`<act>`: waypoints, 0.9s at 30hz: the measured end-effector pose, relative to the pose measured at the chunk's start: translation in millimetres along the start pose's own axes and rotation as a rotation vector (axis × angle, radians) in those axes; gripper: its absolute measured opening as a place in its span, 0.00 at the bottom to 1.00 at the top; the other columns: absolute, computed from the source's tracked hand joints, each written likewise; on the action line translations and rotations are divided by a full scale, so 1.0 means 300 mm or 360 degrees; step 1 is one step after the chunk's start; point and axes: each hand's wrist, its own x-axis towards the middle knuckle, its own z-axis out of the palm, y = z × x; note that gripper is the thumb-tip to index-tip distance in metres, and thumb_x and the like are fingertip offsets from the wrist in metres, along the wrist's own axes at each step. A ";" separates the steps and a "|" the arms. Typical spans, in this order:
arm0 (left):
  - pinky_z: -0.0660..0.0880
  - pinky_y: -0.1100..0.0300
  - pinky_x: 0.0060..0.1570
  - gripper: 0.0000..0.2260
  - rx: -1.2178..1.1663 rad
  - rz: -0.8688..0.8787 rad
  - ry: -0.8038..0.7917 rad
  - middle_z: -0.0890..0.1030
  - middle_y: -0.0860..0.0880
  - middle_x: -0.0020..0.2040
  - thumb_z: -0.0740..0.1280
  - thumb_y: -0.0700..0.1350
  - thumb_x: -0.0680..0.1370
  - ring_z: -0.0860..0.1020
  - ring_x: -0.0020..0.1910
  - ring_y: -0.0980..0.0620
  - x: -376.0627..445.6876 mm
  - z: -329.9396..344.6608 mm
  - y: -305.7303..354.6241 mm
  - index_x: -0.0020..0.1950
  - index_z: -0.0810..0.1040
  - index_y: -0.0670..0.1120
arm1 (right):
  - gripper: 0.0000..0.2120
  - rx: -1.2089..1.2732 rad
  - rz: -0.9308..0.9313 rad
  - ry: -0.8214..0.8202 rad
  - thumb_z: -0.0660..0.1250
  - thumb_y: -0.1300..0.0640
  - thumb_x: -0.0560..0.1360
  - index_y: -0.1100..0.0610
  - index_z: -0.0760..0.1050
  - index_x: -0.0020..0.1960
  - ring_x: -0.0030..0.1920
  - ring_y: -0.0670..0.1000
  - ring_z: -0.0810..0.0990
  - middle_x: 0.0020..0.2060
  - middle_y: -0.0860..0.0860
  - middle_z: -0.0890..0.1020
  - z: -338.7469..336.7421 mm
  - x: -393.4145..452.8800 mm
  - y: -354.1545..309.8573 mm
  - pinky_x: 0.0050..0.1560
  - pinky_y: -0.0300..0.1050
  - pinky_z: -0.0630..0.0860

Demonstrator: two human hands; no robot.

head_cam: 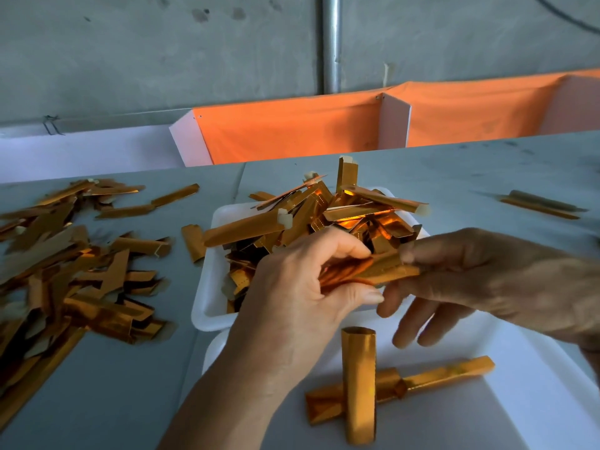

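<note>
My left hand (308,287) and right hand (493,280) pinch one gold sleeve (389,271); I judge uneven squeezing could crease it.

wall (162,60): grey, bare concrete
pipe (331,43): shiny metal, upright
cloth (292,131): orange
tabletop (454,170): grey

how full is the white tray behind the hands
Heaped full: the far white tray holds a pile of gold foil pieces rising above its rim, with several jutting out over the edges.
</note>
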 end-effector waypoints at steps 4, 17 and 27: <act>0.74 0.73 0.48 0.19 -0.0091 -0.0039 0.0008 0.82 0.61 0.49 0.74 0.55 0.64 0.78 0.51 0.65 0.002 -0.004 0.009 0.54 0.79 0.57 | 0.12 0.0015 -0.0129 0.0110 0.66 0.53 0.72 0.46 0.81 0.53 0.48 0.54 0.85 0.50 0.49 0.85 -0.005 -0.012 -0.008 0.43 0.41 0.81; 0.80 0.60 0.44 0.14 -0.0199 -0.0045 0.0215 0.83 0.58 0.46 0.70 0.58 0.62 0.82 0.46 0.59 0.002 0.026 0.011 0.41 0.76 0.52 | 0.12 0.0084 -0.0216 0.0374 0.71 0.58 0.64 0.55 0.84 0.47 0.46 0.52 0.85 0.43 0.56 0.86 -0.002 0.004 -0.030 0.46 0.36 0.79; 0.80 0.56 0.47 0.09 -0.0320 0.0006 0.0290 0.83 0.58 0.48 0.72 0.51 0.67 0.81 0.50 0.58 0.004 0.022 0.003 0.44 0.77 0.52 | 0.12 0.0086 -0.0354 0.0453 0.72 0.51 0.70 0.54 0.83 0.51 0.51 0.53 0.84 0.49 0.54 0.85 0.036 0.015 -0.029 0.52 0.42 0.79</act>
